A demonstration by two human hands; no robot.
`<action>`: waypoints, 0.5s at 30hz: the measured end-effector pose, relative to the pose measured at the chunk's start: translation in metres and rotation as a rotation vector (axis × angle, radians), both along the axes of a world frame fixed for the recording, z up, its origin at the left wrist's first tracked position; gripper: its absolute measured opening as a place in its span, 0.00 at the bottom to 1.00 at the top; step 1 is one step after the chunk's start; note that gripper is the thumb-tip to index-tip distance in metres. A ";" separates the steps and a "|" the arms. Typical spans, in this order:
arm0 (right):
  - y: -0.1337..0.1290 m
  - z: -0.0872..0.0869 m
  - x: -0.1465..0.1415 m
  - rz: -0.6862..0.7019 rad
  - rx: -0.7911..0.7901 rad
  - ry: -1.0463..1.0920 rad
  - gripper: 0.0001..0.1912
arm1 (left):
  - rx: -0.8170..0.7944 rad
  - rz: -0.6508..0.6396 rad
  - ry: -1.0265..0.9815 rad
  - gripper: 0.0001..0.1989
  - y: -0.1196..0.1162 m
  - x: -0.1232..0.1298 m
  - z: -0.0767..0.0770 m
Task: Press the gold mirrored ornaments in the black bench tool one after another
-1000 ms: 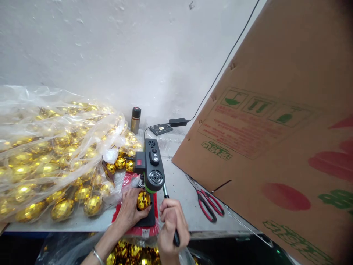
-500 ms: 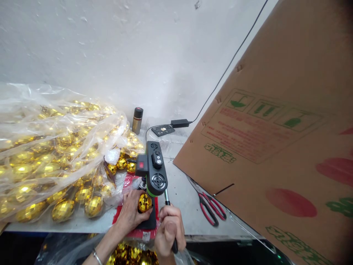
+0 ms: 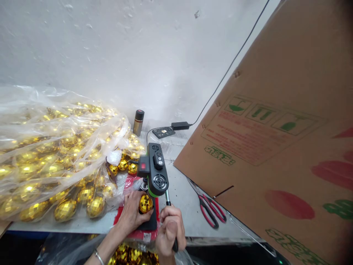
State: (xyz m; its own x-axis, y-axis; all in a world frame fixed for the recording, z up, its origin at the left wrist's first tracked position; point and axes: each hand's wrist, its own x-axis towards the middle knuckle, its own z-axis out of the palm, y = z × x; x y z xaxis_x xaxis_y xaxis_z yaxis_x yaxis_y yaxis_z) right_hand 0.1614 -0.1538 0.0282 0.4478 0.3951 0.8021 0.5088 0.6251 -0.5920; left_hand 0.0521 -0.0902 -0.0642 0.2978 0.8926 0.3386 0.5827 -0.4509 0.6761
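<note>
A gold mirror-faceted ball [image 3: 145, 204] sits beneath the head of a small black and green press [image 3: 158, 167]. My left hand [image 3: 134, 211] is closed around the ball, thumb on its near side and fingers on the left. My right hand [image 3: 171, 228] grips the lever [image 3: 168, 198] of the press, a metal rod with a black end. Where the press meets the ball is partly hidden by its head. Under the ball lies a dark base on a red plastic sheet [image 3: 119, 216].
A clear plastic bag [image 3: 63, 162] full of gold balls covers the left side. Behind the press stand a spray can [image 3: 138, 123], a patterned black phone-like slab [image 3: 163, 132] and a power adapter [image 3: 180, 126]. Red-handled scissors [image 3: 211, 211] lie beside a big cardboard box [image 3: 261, 129]. More gold balls [image 3: 135, 254] sit below the table edge.
The whole view has shifted slightly. Both hands keep their hold, the left on the ball and the right on the lever, with no clear movement of either.
</note>
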 end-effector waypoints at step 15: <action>-0.005 -0.019 0.006 0.036 -0.034 -0.109 0.20 | -0.095 0.007 0.005 0.20 0.001 0.000 0.009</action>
